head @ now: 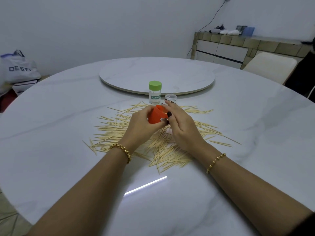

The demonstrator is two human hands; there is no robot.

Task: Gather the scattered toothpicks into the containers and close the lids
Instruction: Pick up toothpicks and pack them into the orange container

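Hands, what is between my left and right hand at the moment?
An orange cap: the left hand grips it and the right hand has its thumb on the rim, above the scattered toothpicks. The head view shows this.
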